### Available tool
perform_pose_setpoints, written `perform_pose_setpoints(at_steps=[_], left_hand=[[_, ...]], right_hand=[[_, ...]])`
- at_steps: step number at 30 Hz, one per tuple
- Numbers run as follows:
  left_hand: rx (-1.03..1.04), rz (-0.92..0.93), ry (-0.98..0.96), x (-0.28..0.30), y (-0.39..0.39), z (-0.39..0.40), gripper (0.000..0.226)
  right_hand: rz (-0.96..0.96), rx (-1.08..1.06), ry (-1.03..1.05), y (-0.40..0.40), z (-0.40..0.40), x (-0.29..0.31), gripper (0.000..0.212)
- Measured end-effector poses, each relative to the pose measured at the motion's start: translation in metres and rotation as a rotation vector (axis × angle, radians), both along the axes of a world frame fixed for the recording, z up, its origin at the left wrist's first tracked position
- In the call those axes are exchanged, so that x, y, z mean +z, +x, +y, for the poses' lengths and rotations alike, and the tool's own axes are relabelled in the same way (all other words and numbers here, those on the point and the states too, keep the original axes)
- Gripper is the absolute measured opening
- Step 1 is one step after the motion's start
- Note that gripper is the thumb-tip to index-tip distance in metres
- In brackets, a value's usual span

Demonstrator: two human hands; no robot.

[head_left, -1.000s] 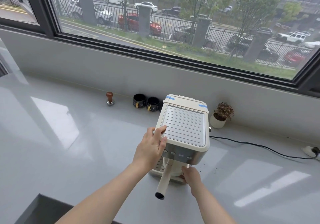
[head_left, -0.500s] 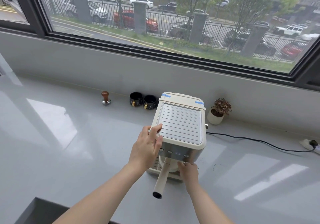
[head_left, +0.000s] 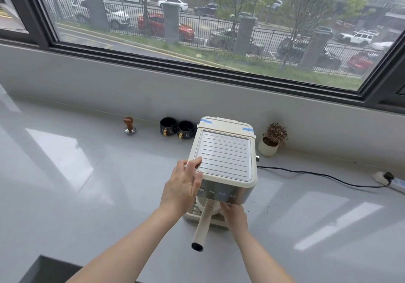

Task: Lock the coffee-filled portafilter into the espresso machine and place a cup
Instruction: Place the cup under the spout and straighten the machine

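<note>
The cream espresso machine (head_left: 225, 157) stands on the grey counter (head_left: 87, 195) below the window. My left hand (head_left: 183, 186) grips its top front-left corner, thumb on the ribbed lid. The portafilter (head_left: 202, 223) sits under the machine's front, and its cream handle points towards me and slightly left. My right hand (head_left: 234, 217) is just right of the handle, with its fingers curled against the portafilter's round head under the control panel. The fingertips are hidden. Two black cups (head_left: 177, 127) stand side by side by the wall, left of the machine.
A wooden-handled tamper (head_left: 129, 126) stands left of the cups. A small potted plant (head_left: 271, 140) sits right of the machine. A black cable (head_left: 317, 175) runs to a power strip (head_left: 388, 178) at far right. A dark recess (head_left: 43, 269) opens at the counter's near-left edge.
Both hands stay on the machine and the portafilter. The handle has swung very slightly, and my right hand has crept closer under the front panel.
</note>
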State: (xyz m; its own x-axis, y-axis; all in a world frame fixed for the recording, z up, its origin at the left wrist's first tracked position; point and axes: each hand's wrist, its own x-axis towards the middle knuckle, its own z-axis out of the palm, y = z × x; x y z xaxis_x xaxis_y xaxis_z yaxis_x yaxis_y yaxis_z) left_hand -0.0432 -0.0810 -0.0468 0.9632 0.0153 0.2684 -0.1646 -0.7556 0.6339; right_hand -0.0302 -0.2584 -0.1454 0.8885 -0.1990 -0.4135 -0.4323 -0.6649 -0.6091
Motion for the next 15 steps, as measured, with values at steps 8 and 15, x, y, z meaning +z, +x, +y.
perform_pose_setpoints(at_steps=[8,15], left_hand=[[-0.002,0.002,-0.003,-0.001,0.000,0.002,0.051],[0.002,-0.005,-0.009,-0.002,0.001,0.002,0.055]], right_hand=[[-0.323,-0.411,0.305,-0.006,-0.027,0.044,0.009],[-0.766,-0.247,0.419,-0.015,-0.014,0.100,0.028]])
